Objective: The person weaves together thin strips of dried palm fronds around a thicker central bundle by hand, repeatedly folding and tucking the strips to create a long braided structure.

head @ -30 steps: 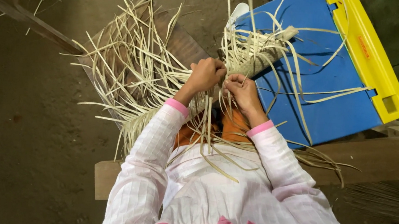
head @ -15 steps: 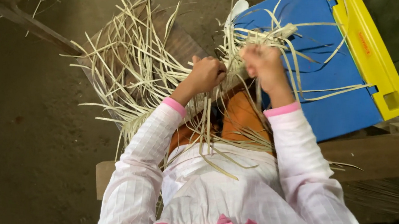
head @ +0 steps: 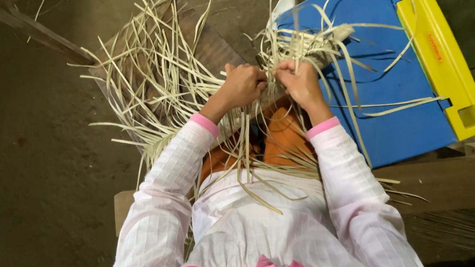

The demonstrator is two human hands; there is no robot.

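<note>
Gripping pale straw strips: left hand, right hand.

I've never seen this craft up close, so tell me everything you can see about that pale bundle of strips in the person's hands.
The strips are thin, flat and pale straw-coloured, like split cane or palm. They fan out loosely to the left over a dark wooden board, stand up above the hands, and trail across the blue panel and the lap. The left hand and right hand pinch them together where they gather.

Both arms stretched forward, elbows bent; left hand and right hand fisted, nearly touching, knuckles up.
</note>
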